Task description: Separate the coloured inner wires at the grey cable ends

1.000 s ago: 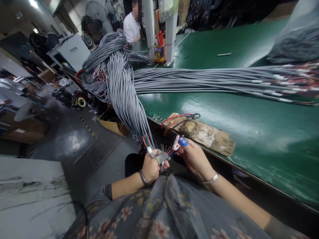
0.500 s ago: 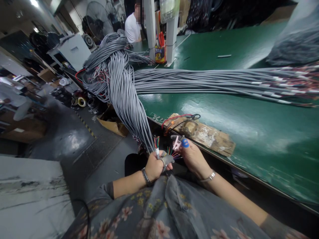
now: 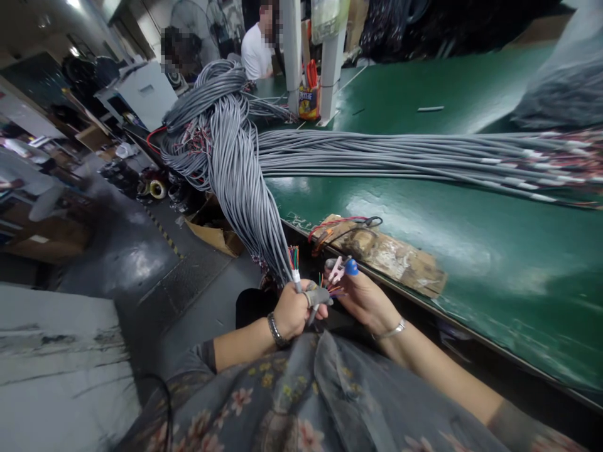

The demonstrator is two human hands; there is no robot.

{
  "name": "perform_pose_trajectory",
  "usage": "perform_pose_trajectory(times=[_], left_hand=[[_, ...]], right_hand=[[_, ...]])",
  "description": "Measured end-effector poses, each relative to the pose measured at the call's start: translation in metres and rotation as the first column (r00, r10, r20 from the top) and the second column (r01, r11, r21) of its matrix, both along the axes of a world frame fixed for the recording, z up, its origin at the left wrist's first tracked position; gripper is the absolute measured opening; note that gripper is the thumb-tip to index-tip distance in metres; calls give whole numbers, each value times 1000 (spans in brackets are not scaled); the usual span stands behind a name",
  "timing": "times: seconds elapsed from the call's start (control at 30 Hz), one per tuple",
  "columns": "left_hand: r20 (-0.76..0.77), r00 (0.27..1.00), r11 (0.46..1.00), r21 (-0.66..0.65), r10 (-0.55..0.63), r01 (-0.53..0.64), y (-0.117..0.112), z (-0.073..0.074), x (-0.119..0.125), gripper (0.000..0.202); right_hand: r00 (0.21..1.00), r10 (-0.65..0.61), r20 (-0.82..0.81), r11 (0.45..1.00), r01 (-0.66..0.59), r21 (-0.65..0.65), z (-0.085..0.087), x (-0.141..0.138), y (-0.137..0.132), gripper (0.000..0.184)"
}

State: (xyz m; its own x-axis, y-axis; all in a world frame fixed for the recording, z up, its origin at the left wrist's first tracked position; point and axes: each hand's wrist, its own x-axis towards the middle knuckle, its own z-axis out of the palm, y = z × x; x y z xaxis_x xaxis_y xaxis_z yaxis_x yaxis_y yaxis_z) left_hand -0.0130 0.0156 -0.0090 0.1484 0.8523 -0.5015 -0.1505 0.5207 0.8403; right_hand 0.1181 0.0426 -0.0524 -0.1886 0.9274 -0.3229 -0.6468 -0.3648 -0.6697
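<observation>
My left hand (image 3: 293, 310), a grey cover on its thumb, is closed around grey cable ends near my waist. One end with a white band (image 3: 296, 276) stands up from the fist, its thin coloured wires (image 3: 293, 256) bared. More coloured wires (image 3: 336, 290) fan out beside the left thumb toward my other hand. My right hand (image 3: 370, 302) pinches a small pale pink clip (image 3: 336, 271) just above these wires. A blue cover (image 3: 351, 267) wraps its thumb. Whether the clip touches a wire I cannot tell. Behind the left hand hangs a thick bundle of grey cables (image 3: 242, 166).
Grey cables (image 3: 377, 150) lie along the green table (image 3: 494, 232). By its near edge sits a worn wooden board (image 3: 400, 260) with red and black leads (image 3: 346, 221). A cardboard box (image 3: 214, 238) stands on the floor. Across the table is a person in white (image 3: 257, 53).
The view has shifted slightly, moving the background to the right. In my right hand the pink clip has turned a little. Both hands keep nearly the same places and grips.
</observation>
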Motion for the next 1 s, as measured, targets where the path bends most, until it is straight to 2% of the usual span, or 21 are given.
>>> perform_pose_trajectory(times=[0.23,0.47,0.73,0.8,0.9,1.0], left_hand=[[37,999,1000,-1,13,-13,-1,0,-2,39],[42,999,1000,22,12,-13,-2,0,-4,41],[48,999,998,53,18,-20,-8,-2,-8,41],[30,1000,997,77,5,-8,-11,-5,-10,41],[-31,999,991,133,-27,31,-15,-11,-14,41],[-73,995,979,191,-63,76,-16,-12,-17,43]], right_hand=[[999,28,27,999,-29,40,-1,1,0,45],[999,26,-20,999,-27,-41,8,-2,-3,43],[998,32,-57,999,-33,-18,8,2,-7,45],[994,91,-64,995,-93,-22,8,6,-8,48],[968,245,-47,968,-247,-50,8,13,-14,52],[934,354,50,935,-351,-57,11,17,-25,49]])
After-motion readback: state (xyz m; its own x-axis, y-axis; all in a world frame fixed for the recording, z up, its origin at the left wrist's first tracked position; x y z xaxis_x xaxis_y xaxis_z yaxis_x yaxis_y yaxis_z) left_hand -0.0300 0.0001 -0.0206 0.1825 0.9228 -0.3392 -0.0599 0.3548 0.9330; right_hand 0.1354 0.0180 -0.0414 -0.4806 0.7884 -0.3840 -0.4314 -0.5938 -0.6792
